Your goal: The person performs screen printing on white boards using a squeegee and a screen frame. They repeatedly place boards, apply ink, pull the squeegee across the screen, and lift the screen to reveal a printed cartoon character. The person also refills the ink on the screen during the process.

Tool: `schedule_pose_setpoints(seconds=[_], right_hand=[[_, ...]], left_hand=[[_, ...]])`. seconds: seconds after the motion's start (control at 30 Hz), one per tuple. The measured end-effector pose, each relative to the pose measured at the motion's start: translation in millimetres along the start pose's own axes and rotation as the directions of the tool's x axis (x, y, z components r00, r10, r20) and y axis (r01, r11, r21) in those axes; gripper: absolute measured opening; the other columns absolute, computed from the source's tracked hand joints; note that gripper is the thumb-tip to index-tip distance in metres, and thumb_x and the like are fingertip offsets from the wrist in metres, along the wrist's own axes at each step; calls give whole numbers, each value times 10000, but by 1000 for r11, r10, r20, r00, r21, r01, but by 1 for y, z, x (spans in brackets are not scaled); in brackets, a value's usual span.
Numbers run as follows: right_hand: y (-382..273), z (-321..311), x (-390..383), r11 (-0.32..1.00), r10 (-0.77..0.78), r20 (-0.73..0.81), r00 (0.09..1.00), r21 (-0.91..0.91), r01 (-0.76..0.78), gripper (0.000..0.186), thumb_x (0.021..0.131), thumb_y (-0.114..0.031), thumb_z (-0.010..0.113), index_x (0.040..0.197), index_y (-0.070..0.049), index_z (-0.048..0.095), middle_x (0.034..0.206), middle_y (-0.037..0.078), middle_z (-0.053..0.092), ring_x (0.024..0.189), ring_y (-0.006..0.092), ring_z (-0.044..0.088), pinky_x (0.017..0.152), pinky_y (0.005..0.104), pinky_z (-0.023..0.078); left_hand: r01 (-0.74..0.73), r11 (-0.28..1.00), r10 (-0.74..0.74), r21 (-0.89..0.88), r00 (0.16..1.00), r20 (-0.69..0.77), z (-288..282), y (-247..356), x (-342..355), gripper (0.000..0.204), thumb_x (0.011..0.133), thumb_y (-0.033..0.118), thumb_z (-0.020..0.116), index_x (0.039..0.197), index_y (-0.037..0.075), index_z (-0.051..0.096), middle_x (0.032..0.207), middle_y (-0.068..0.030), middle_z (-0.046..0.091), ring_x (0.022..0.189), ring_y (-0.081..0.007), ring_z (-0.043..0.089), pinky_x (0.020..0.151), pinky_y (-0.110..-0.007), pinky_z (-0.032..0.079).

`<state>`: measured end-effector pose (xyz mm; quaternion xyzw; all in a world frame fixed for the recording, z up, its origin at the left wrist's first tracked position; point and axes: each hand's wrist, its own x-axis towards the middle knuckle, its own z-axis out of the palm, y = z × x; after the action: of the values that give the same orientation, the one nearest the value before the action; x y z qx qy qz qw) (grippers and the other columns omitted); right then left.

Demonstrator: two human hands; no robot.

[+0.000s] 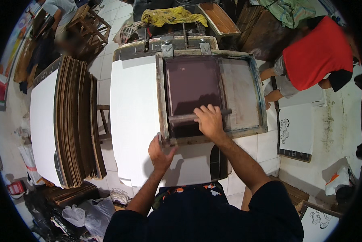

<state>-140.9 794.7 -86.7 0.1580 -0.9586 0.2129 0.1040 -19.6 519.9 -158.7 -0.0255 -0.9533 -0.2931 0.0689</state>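
Note:
A wooden-framed printing screen [262,105] lies over a white sheet [133,101] on a board. Dark purple-brown ink or coating fills the mesh panel [193,80] in its left part; the right part is pale grey. My right hand [210,123] is closed around a long squeegee [181,118], which lies crosswise over the near end of the dark panel. Its lower edge is hidden in shadow. Beside the near-left corner of the screen is my left hand [160,155], thumb and fingers apart. Whether it touches the frame I cannot tell.
Two metal hinge clamps [167,50] join the screen to the board's far edge. Upright boards [74,121] stand in a thick stack at left. A co-worker in a red shirt [316,54] bends at right, near a printed sheet [295,125]. Another person [62,10] is at far left.

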Motion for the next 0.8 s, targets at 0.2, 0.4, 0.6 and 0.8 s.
schedule_pose_setpoints(seconds=[0.2, 0.4, 0.6, 0.8], right_hand=[[75, 25, 141, 991, -67, -230, 971, -131, 37, 353, 735, -25, 731, 1066, -139, 689, 993, 48, 624, 1007, 289, 562, 922, 446, 413], [127, 52, 209, 983, 20, -198, 980, -175, -56, 344, 805, -56, 766, 1121, -156, 676, 1030, 17, 621, 1039, 257, 574, 938, 442, 404], [111, 48, 190, 964, 160, -146, 976, -190, -187, 314, 866, -176, 789, 1158, -168, 675, 1076, 16, 644, 1058, 267, 589, 903, 460, 412], [48, 39, 82, 920, 308, -233, 922, -175, -351, 230, 884, -170, 745, 1105, -152, 682, 1034, 41, 645, 1053, 282, 600, 892, 481, 421]], left_hand=[[-158, 980, 155, 124, 987, 32, 21, -1, 14, 1274, 692, 526, 919, 1606, -61, 252, 1633, -278, 348, 1535, -439, 322, 1267, -623, 219], [-120, 982, 116, 145, 993, 36, 21, -2, 7, 1248, 733, 592, 872, 1591, -88, 274, 1598, -300, 386, 1514, -451, 359, 1254, -621, 258], [-151, 981, 151, 121, 989, 12, 20, 0, 11, 1212, 738, 532, 893, 1584, -92, 290, 1589, -311, 399, 1526, -446, 348, 1259, -631, 239], [-135, 987, 134, 84, 991, 25, 19, -1, 10, 1214, 704, 404, 930, 1609, -67, 272, 1607, -319, 378, 1516, -448, 353, 1278, -585, 228]])
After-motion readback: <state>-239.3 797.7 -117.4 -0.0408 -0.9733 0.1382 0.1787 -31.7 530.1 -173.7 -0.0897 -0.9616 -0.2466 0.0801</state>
